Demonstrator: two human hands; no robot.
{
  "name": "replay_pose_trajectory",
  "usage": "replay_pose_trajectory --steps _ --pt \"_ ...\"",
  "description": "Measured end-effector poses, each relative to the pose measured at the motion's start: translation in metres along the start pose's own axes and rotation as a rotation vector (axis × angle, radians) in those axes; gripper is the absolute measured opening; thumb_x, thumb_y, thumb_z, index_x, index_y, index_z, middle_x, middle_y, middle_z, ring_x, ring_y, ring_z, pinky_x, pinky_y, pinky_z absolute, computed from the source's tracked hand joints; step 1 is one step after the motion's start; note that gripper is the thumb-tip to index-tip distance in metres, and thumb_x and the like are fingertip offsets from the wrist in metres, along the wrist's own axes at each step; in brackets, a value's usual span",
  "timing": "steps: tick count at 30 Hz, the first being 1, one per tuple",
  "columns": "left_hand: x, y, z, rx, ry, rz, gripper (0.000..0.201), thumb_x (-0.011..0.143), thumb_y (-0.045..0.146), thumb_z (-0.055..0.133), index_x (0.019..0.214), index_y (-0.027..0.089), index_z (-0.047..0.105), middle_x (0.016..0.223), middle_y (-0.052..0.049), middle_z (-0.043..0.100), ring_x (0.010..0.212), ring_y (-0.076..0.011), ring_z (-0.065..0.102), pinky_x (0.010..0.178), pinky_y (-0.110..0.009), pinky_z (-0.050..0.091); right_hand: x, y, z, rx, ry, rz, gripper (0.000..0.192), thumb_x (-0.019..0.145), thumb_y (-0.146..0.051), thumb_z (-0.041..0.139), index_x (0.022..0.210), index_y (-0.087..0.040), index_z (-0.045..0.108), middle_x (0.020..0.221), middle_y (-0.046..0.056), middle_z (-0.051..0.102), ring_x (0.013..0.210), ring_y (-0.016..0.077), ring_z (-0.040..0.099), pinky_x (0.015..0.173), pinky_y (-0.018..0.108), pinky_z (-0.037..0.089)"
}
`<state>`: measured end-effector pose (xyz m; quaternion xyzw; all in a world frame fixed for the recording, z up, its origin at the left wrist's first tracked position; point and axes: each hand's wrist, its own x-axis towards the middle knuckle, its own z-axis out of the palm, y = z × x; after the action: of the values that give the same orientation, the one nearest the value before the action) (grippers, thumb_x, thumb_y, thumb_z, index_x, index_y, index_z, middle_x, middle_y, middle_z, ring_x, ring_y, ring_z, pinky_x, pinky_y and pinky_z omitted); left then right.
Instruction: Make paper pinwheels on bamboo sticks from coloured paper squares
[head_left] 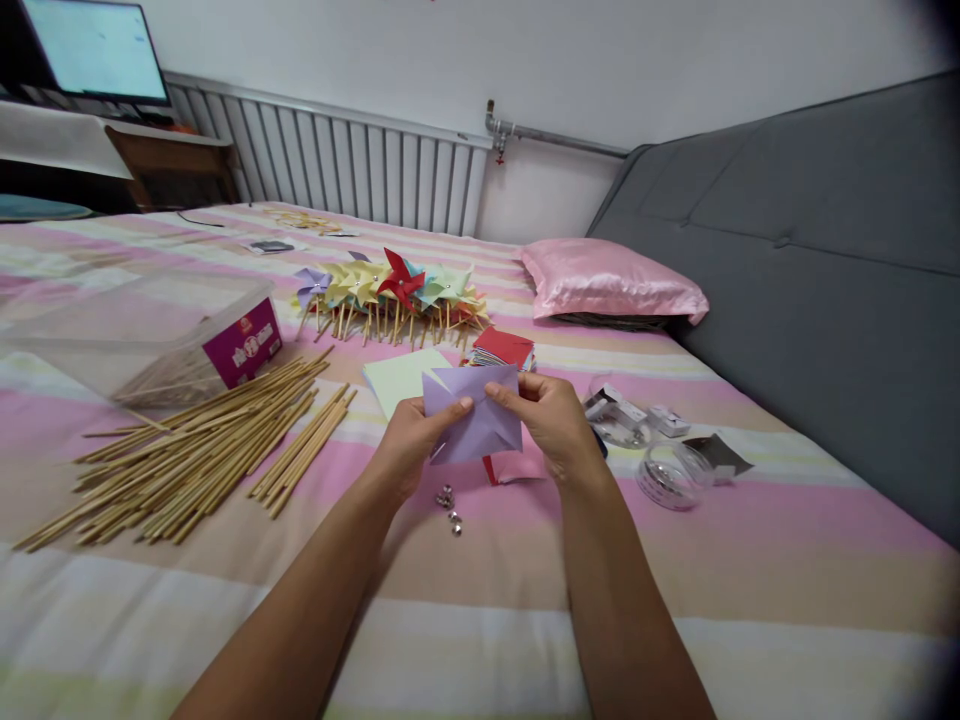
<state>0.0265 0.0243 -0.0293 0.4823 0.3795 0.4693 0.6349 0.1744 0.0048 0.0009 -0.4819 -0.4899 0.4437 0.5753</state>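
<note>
Both hands hold a lilac paper square (477,420) above the striped bed, its corners folded inward. My left hand (411,440) pinches its left edge with the thumb on top. My right hand (553,418) grips the right edge, fingers pressing a flap at the top middle. Under the paper lie a red sheet (514,468) and a pale yellow sheet (399,378). A few small silver pins (448,505) lie just below my left wrist.
A pile of wooden sticks (202,445) spreads at left beside a clear plastic box (127,335). Finished paper pinwheels (390,285) lie further back, with a stack of coloured paper (504,350). Small clear containers (666,475) sit at right. A pink pillow (611,280) lies against the grey headboard (825,270).
</note>
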Motion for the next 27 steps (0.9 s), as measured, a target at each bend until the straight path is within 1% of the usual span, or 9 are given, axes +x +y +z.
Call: replay_pose_trajectory --steps 7,11,13,17,19,21,24,26,27 --pt "0.000 0.001 -0.002 0.033 -0.041 -0.018 0.033 0.062 0.047 0.072 0.073 0.016 0.070 0.072 -0.005 0.068 0.061 -0.0149 0.056 0.056 -0.025 0.039 0.003 0.005 -0.003 0.029 0.032 -0.017 0.030 0.059 -0.040 0.074 0.078 -0.016 0.071 0.078 0.003 0.071 0.065 0.0166 0.061 0.060 0.028 0.049" --pt "0.000 0.001 -0.002 0.081 -0.079 0.002 0.032 0.065 0.047 0.070 0.062 0.016 0.066 0.059 0.000 0.062 0.053 -0.0110 0.049 0.052 -0.023 0.036 0.007 0.009 -0.007 0.011 0.128 -0.063 0.032 0.061 -0.042 0.073 0.079 -0.016 0.070 0.076 0.002 0.070 0.065 0.0172 0.061 0.058 0.028 0.049" --pt "0.001 0.002 -0.002 0.095 -0.095 0.012 0.031 0.066 0.045 0.070 0.060 0.016 0.065 0.058 0.001 0.060 0.053 -0.0103 0.050 0.054 -0.023 0.038 0.008 0.009 -0.011 -0.012 0.194 -0.095 0.031 0.063 -0.043 0.072 0.079 -0.016 0.070 0.075 0.001 0.069 0.064 0.0167 0.061 0.057 0.027 0.049" --pt "0.002 0.001 -0.004 0.087 -0.108 -0.006 0.025 0.066 0.041 0.071 0.071 0.016 0.069 0.066 -0.001 0.064 0.066 -0.0148 0.061 0.067 -0.027 0.044 0.012 0.009 -0.021 -0.033 0.300 -0.160 0.029 0.066 -0.043 0.070 0.081 -0.018 0.069 0.076 -0.001 0.068 0.066 0.0159 0.060 0.059 0.026 0.049" --pt "0.003 0.000 -0.006 0.097 -0.092 -0.026 0.026 0.066 0.040 0.072 0.078 0.017 0.071 0.068 -0.004 0.067 0.071 -0.0166 0.063 0.069 -0.028 0.045 0.014 0.010 -0.027 -0.031 0.342 -0.170 0.029 0.066 -0.043 0.069 0.080 -0.018 0.069 0.074 -0.001 0.067 0.064 0.0155 0.060 0.058 0.026 0.049" --pt "0.004 0.000 -0.008 0.119 -0.059 -0.022 0.030 0.065 0.040 0.073 0.085 0.017 0.072 0.078 -0.007 0.071 0.078 -0.0181 0.063 0.072 -0.028 0.045 0.015 0.010 -0.032 -0.044 0.374 -0.178 0.029 0.066 -0.044 0.069 0.078 -0.018 0.068 0.071 -0.001 0.066 0.063 0.0152 0.059 0.056 0.025 0.048" --pt "0.004 0.003 -0.010 0.114 -0.026 0.017 0.036 0.064 0.042 0.074 0.091 0.018 0.072 0.097 -0.009 0.070 0.091 -0.0206 0.061 0.077 -0.030 0.044 0.014 0.008 -0.034 -0.044 0.361 -0.170 0.028 0.066 -0.044 0.069 0.077 -0.018 0.067 0.071 0.000 0.066 0.063 0.0149 0.058 0.055 0.025 0.047" --pt "0.003 0.005 -0.009 0.077 -0.054 0.028 0.039 0.065 0.045 0.072 0.094 0.018 0.072 0.100 -0.010 0.070 0.091 -0.0208 0.061 0.078 -0.030 0.044 0.011 0.005 -0.032 -0.011 0.286 -0.125 0.028 0.064 -0.042 0.071 0.078 -0.018 0.068 0.073 0.000 0.067 0.062 0.0143 0.058 0.056 0.025 0.047" --pt "0.002 0.006 -0.008 0.061 -0.077 0.029 0.040 0.066 0.046 0.071 0.095 0.018 0.072 0.099 -0.010 0.070 0.089 -0.0204 0.061 0.077 -0.031 0.044 0.009 0.004 -0.029 0.001 0.225 -0.096 0.029 0.063 -0.041 0.072 0.079 -0.017 0.069 0.074 0.000 0.067 0.062 0.0141 0.058 0.057 0.025 0.047"
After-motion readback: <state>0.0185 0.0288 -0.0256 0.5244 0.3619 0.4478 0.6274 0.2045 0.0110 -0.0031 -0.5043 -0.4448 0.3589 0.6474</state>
